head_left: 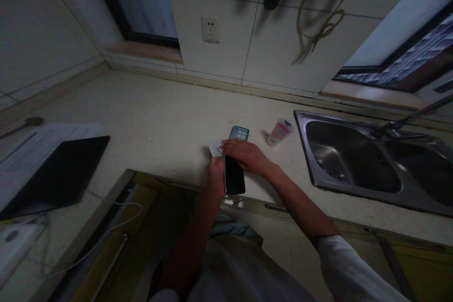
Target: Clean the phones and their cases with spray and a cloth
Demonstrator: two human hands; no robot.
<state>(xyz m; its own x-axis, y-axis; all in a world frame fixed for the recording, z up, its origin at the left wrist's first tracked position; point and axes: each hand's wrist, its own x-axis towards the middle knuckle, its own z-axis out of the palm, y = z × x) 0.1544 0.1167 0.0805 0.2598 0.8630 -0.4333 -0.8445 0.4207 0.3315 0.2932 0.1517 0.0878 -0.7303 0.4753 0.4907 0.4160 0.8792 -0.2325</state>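
A smartphone [234, 177] with a dark screen lies tilted in my left hand [215, 173], whose fingers wrap its left side and back. Over the phone's upper end is my right hand [246, 155], fingers together and pressed on a thin white wipe or tissue [214, 147]. Part of that white piece sticks out to the left of the fingers; the rest is hidden. Just beyond my hands, a blue phone case [239, 132] with camera cutouts rests on the counter, partly covered by my right hand. To its right is a translucent plastic container [279, 132] with red print.
A steel double sink [350, 155] with a faucet [392, 128] is set into the counter [159, 113] at right. At left lie a black flat panel [60, 174], printed papers [46, 144] and a white cable [116, 203]. A socket [210, 29] and hanging cords [318, 33] are on the wall.
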